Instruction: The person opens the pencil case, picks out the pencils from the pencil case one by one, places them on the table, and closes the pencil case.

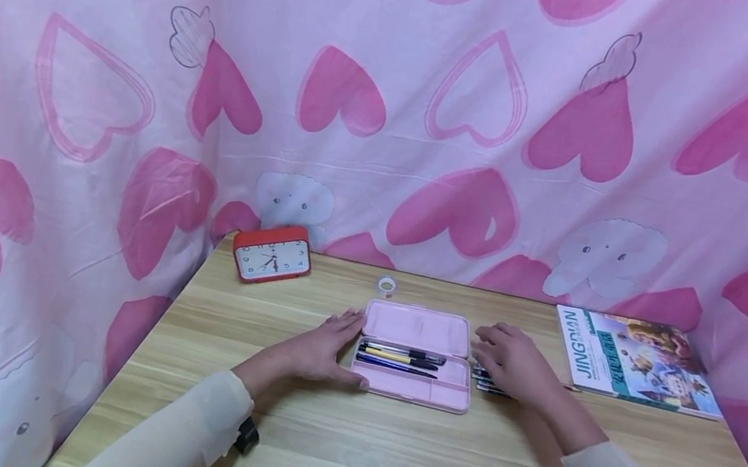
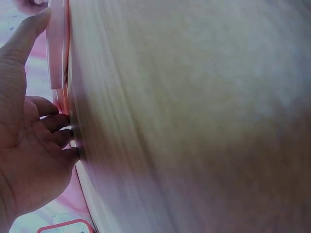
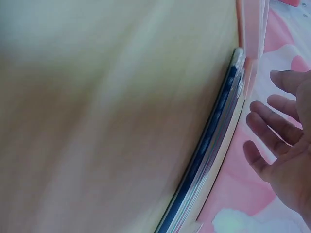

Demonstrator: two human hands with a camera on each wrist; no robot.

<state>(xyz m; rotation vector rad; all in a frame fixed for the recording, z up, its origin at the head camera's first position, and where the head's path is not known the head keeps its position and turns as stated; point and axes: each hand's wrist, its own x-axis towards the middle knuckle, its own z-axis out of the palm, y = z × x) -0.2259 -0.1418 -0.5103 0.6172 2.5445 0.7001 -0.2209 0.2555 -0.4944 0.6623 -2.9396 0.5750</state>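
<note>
A pink pencil case [image 1: 449, 396] lies unfolded on the table, its lid [image 1: 416, 327] tipped back. Several pens [image 1: 398, 358] lie side by side in its long upper compartment; the lower compartments show bare pink. My left hand [image 1: 319, 347] rests at the case's left side, thumb toward the front corner and fingers by the lid. In the left wrist view the thumb tip [image 2: 44, 17] meets the case's edge. Over on the right, my right hand [image 1: 511, 361] hovers above several slim pencils [image 3: 206, 141] beside the case. Its fingers are spread and loosely bent, holding nothing; it partly hides the pencils.
A red alarm clock [image 1: 273, 255] stands at the back left of the wooden table [image 1: 324, 454]. Behind the case lies a small tape roll [image 1: 386, 285]. A magazine [image 1: 640, 363] lies at the back right. Pink heart-patterned cloth [image 1: 404, 42] hangs around the table's back and sides.
</note>
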